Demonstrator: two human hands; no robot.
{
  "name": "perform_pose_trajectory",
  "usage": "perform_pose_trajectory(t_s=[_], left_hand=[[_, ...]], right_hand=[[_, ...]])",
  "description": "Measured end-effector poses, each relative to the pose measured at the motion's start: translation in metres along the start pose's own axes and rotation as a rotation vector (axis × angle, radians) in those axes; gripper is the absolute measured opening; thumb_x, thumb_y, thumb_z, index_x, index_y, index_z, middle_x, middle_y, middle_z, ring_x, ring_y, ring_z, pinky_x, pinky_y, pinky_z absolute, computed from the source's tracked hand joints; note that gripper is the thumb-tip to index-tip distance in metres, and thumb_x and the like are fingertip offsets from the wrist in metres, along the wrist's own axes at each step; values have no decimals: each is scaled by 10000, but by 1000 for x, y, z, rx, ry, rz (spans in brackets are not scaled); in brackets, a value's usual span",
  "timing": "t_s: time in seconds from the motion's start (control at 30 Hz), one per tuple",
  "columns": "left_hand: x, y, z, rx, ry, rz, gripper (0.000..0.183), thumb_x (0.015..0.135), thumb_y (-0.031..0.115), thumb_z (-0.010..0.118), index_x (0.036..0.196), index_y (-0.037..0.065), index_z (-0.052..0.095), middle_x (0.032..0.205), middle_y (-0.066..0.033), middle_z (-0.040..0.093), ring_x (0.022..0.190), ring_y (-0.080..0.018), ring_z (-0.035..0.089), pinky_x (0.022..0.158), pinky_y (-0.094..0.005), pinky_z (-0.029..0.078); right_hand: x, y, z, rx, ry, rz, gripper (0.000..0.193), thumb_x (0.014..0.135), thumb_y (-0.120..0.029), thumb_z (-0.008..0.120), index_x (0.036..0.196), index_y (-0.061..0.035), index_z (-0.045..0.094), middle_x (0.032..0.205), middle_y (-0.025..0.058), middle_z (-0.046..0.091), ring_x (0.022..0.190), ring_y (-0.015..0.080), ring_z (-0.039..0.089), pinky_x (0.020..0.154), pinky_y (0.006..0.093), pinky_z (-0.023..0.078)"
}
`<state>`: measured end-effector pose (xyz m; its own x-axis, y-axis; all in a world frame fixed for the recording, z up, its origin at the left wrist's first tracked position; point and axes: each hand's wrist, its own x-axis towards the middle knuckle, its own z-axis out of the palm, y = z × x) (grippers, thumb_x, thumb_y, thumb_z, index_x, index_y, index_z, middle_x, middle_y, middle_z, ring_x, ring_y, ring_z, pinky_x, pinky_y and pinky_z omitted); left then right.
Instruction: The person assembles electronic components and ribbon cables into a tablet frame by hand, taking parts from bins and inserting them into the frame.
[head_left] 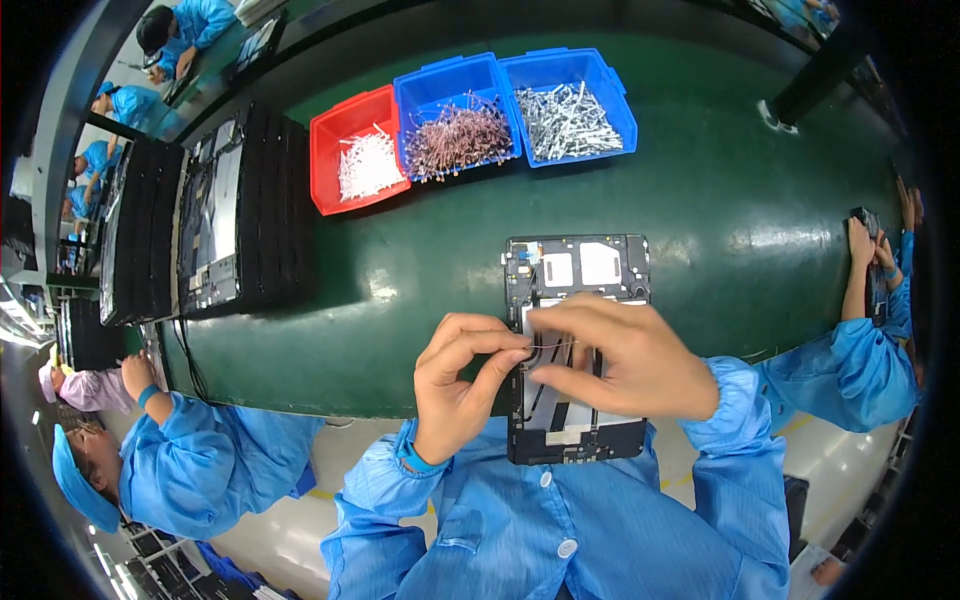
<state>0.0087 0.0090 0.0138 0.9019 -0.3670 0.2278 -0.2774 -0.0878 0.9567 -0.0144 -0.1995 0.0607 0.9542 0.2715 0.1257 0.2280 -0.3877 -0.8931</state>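
Observation:
An opened tablet (628, 425) lies upright before me on the green bench, its inner parts, bright metal plates and black frame showing. Over its left edge my left hand (455, 375) is closed, thumb and forefinger pinching a thin wire (545, 346). The wire stretches rightward under my other hand, where its far end is hard to make out. Above the tablet's middle, my right hand (635, 358) has its thumb and forefinger apart, slightly blurred, and covers part of the inside.
Beyond the tablet stand a red bin (325, 180) of white strips, a blue bin (440, 80) of coiled brownish cables and another blue bin (560, 68) of silvery parts. Stacked tablet housings (215, 215) rise at left. Co-workers sit on both sides; one person's hands (862, 243) hold a device at right.

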Motion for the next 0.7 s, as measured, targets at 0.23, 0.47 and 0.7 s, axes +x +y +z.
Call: perform_pose_trajectory(t_s=[0.23,0.47,0.7], left_hand=[[3,4,-2,273,61,133,184,768,-105,720,917,-3,687,959,-102,616,849,-189,616,741,-285,496],[8,9,-8,444,16,163,231,726,-63,742,929,39,705,919,-72,608,836,-238,589,723,-330,485],[22,2,-15,382,-60,-96,342,777,-16,744,1105,37,664,968,-76,609,751,-159,583,630,-279,474]], right_hand=[[0,19,24,-24,146,-128,112,827,-82,719,919,-23,693,725,61,610,542,182,580,456,305,447],[4,26,25,-62,165,-203,131,772,24,714,894,-3,676,788,65,643,489,83,560,430,225,432],[14,37,27,-109,159,-125,74,811,-13,687,872,-1,645,742,83,601,571,169,633,502,294,503]])
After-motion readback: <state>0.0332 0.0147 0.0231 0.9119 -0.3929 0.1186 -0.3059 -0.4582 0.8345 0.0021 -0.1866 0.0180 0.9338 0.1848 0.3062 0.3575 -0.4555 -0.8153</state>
